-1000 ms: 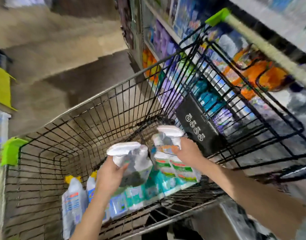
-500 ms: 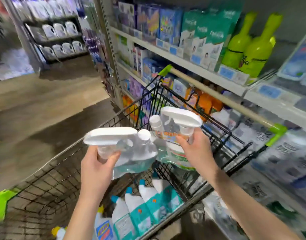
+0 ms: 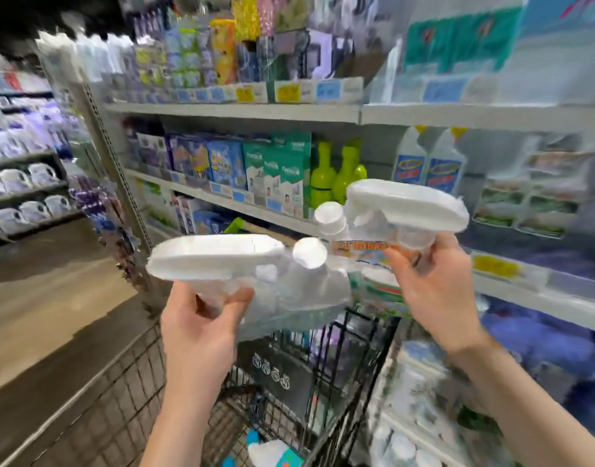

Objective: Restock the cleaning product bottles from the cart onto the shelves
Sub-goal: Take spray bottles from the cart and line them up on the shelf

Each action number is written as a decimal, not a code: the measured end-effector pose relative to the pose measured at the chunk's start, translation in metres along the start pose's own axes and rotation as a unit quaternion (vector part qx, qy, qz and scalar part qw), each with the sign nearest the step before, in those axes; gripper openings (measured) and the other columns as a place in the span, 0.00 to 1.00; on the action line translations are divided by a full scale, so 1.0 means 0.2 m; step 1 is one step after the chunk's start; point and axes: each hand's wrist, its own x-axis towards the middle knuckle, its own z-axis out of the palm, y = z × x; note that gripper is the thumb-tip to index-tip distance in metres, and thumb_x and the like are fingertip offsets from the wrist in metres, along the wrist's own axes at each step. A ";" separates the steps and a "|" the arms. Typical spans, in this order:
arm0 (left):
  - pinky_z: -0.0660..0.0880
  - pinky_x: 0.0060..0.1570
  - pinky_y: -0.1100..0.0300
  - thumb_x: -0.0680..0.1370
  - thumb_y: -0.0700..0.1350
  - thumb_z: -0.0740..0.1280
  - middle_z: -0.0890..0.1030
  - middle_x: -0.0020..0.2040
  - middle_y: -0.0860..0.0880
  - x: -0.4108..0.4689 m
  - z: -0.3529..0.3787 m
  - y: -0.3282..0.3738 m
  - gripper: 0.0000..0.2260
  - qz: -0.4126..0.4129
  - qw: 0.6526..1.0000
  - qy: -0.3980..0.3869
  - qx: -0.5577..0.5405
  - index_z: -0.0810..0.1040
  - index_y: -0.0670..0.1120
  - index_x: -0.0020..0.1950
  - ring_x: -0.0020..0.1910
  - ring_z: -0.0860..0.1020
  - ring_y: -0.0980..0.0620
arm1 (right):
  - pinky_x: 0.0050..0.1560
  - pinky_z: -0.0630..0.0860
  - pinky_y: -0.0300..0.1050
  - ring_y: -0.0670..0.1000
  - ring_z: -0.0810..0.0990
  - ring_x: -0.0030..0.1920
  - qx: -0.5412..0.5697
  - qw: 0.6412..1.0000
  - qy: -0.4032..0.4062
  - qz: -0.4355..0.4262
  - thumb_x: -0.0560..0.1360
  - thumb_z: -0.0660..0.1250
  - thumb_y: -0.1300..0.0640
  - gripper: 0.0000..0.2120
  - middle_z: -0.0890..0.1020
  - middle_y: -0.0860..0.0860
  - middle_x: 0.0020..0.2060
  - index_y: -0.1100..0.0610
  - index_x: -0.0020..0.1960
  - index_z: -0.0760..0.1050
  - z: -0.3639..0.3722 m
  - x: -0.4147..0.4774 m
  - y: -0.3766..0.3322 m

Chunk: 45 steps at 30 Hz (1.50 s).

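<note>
While both hands are raised above the wire cart [image 3: 121, 399], the left hand [image 3: 201, 328] grips the neck under the white trigger head of a clear-wrapped spray bottle pack [image 3: 289, 291], thumb and fingers curled round it. The right hand [image 3: 434, 291] grips the neck of a second spray bottle pack [image 3: 404, 210], held higher and to the right of the left hand; whether the two packs touch between the hands cannot be determined through the blur. Stocked shelves [image 3: 242, 112] stand beyond both hands, and one teal-capped bottle [image 3: 272, 451] lies in the cart well below the left hand.
</note>
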 end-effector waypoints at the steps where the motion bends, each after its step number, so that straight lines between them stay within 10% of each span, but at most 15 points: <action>1: 0.74 0.40 0.68 0.69 0.38 0.75 0.78 0.43 0.58 0.01 0.04 0.03 0.18 0.013 1.000 -0.013 -0.018 0.71 0.57 0.45 0.39 0.76 0.62 | 0.43 0.71 0.31 0.40 0.76 0.41 -0.010 1.000 0.021 -0.012 0.67 0.72 0.55 0.16 0.77 0.38 0.39 0.50 0.52 0.70 -0.05 0.02 -0.01; 6: 0.76 0.47 0.71 0.69 0.39 0.73 0.80 0.47 0.57 0.04 0.35 0.17 0.16 0.052 0.986 -0.084 -0.137 0.73 0.54 0.50 0.44 0.78 0.67 | 0.39 0.67 0.23 0.38 0.73 0.41 -0.076 0.992 0.085 -0.047 0.70 0.73 0.65 0.14 0.75 0.38 0.37 0.57 0.52 0.73 -0.33 0.14 0.02; 15: 0.76 0.47 0.67 0.70 0.39 0.74 0.81 0.44 0.62 0.04 0.87 0.25 0.17 0.073 0.963 -0.149 -0.214 0.72 0.56 0.50 0.48 0.80 0.64 | 0.41 0.66 0.38 0.64 0.81 0.44 -0.207 0.956 0.161 -0.132 0.69 0.66 0.47 0.27 0.81 0.68 0.42 0.72 0.53 0.75 -0.63 0.32 0.29; 35: 0.77 0.47 0.47 0.65 0.57 0.72 0.81 0.47 0.49 -0.06 1.76 0.17 0.14 0.102 0.966 -0.170 -0.166 0.73 0.57 0.47 0.46 0.79 0.52 | 0.45 0.68 0.32 0.52 0.76 0.46 -0.177 0.969 0.169 -0.024 0.73 0.71 0.58 0.15 0.78 0.53 0.45 0.64 0.56 0.74 -1.07 0.60 0.93; 39: 0.77 0.50 0.51 0.66 0.52 0.73 0.81 0.49 0.51 -0.06 1.87 0.16 0.14 0.096 0.964 -0.189 -0.161 0.73 0.58 0.49 0.49 0.79 0.52 | 0.34 0.66 0.36 0.46 0.72 0.33 -0.174 0.971 0.166 -0.012 0.72 0.73 0.59 0.13 0.72 0.45 0.32 0.55 0.42 0.67 -1.15 0.70 0.98; 45: 0.77 0.49 0.55 0.69 0.44 0.74 0.81 0.47 0.53 -0.06 2.00 0.13 0.15 0.065 0.959 -0.219 -0.169 0.73 0.58 0.48 0.48 0.80 0.54 | 0.41 0.73 0.45 0.54 0.75 0.39 -0.133 0.982 0.134 0.021 0.73 0.71 0.62 0.10 0.77 0.54 0.38 0.63 0.48 0.72 -1.16 0.80 1.00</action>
